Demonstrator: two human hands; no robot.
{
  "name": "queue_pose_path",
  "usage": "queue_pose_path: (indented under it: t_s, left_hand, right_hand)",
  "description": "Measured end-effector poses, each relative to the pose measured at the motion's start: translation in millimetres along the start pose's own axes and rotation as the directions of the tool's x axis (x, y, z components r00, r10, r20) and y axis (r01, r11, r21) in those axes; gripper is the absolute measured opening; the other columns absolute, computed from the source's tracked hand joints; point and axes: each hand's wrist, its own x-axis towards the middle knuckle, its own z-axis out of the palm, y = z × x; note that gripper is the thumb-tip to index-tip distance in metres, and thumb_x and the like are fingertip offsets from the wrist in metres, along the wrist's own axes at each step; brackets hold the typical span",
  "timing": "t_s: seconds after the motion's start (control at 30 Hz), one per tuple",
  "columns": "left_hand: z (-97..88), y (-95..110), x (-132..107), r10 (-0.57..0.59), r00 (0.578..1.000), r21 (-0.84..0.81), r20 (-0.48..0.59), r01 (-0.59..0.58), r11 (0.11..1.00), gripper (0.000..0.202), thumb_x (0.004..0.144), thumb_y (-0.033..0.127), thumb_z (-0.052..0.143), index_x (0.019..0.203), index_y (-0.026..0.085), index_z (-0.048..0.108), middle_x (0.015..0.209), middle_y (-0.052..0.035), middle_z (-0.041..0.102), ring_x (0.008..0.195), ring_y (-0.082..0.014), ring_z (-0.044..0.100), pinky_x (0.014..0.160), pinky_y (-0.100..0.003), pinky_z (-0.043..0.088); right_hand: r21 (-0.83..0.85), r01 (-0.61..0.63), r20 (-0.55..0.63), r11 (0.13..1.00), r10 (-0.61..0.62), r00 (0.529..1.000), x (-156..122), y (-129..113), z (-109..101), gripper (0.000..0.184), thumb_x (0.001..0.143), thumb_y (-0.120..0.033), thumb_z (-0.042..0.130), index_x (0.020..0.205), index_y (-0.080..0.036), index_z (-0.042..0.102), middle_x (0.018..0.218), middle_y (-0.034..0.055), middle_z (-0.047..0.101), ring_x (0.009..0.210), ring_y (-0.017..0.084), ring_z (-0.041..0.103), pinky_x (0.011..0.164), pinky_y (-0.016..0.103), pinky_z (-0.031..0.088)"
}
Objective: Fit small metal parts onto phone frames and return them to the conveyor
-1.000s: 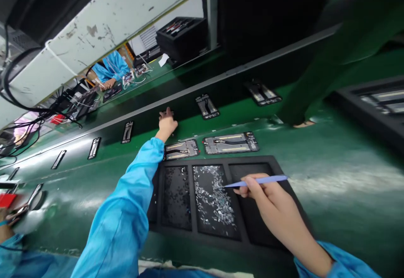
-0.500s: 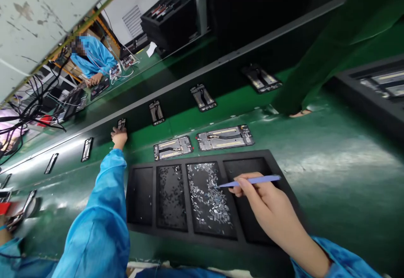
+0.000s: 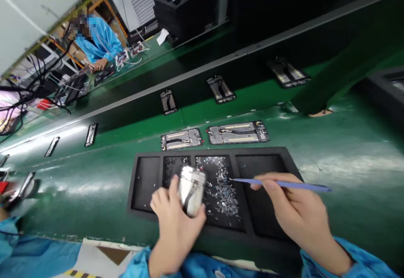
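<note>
An Electronics Workshop

I seem to stand in a workshop of the assembly-line kind. Along the far edge of the long green tabletop, opened phone bodies lie in a spaced row. Close to the near edge there is a black tray, divided in four, with a great many tiny shiny parts inside. Beyond the far edge, a co-worker in blue is at another green bench. Farther right, black trays are stacked.
</note>
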Motion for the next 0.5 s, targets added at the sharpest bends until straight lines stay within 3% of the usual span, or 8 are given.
queue_pose_path:
  t_s: [0.03,0.1,0.2,0.3,0.4,0.5]
  left_hand:
    - [5.8,9,-22,-0.023,1.000,0.005,0.013,0.023,1.000,0.085,0.067,0.046,0.077,0.144,0.022,0.049,0.099,-0.0109,0.049,0.099,-0.0372,0.047,0.088,-0.058,0.041]
    - [12.4,21,-44,-0.067,0.997,0.030,0.036,0.066,0.997,0.082,0.067,0.050,0.078,0.140,0.021,0.055,0.095,-0.0107,0.047,0.098,-0.0385,0.047,0.087,-0.060,0.038]
    - [10.2,18,-43,-0.020,0.997,0.036,0.076,0.017,0.999,0.086,0.072,0.062,0.075,0.143,0.017,0.054,0.096,-0.0123,0.050,0.097,-0.0391,0.049,0.087,-0.061,0.037]
    - [1.2,4,-30,0.171,0.977,-0.031,0.127,-0.169,0.985,0.081,0.081,0.065,0.067,0.145,0.020,0.051,0.116,-0.0192,0.053,0.110,-0.0420,0.049,0.091,-0.060,0.038]
    - [-4.0,-9,-15,0.415,0.893,-0.069,0.173,-0.409,0.910,0.071,0.087,0.062,0.061,0.143,0.019,0.052,0.141,-0.0246,0.046,0.124,-0.0441,0.045,0.096,-0.061,0.037]
    - [-1.0,-20,2,0.569,0.796,-0.091,0.205,-0.564,0.821,0.065,0.092,0.059,0.055,0.142,0.017,0.052,0.147,-0.0276,0.042,0.132,-0.0457,0.042,0.101,-0.062,0.034]
  right_hand:
    - [-0.005,0.082,0.037,0.997,-0.082,0.996,5,-6,-2,0.021,0.102,-0.034,0.049,0.090,-0.025,0.064,0.081,0.0031,0.073,0.071,0.020,0.072,0.061,0.030,0.057]
    - [0.008,0.226,0.161,0.974,-0.224,0.961,20,-23,-1,0.017,0.101,-0.029,0.049,0.092,-0.025,0.063,0.084,0.0037,0.073,0.077,0.020,0.072,0.067,0.030,0.057]
    - [0.048,0.333,0.338,0.942,-0.329,0.882,48,-43,16,0.018,0.102,-0.026,0.045,0.094,-0.023,0.060,0.085,0.0048,0.071,0.079,0.020,0.071,0.072,0.031,0.057]
    - [0.073,0.381,0.426,0.922,-0.374,0.824,66,-46,48,0.022,0.104,-0.027,0.039,0.091,-0.022,0.057,0.088,0.0062,0.070,0.083,0.021,0.070,0.077,0.033,0.057]
    - [0.077,0.381,0.462,0.921,-0.372,0.805,68,-35,76,0.024,0.105,-0.027,0.035,0.091,-0.022,0.055,0.092,0.0079,0.070,0.086,0.022,0.069,0.078,0.036,0.057]
    - [0.092,0.361,0.464,0.928,-0.361,0.809,63,-25,88,0.022,0.105,-0.028,0.036,0.096,-0.021,0.055,0.093,0.0082,0.069,0.086,0.022,0.069,0.078,0.036,0.058]
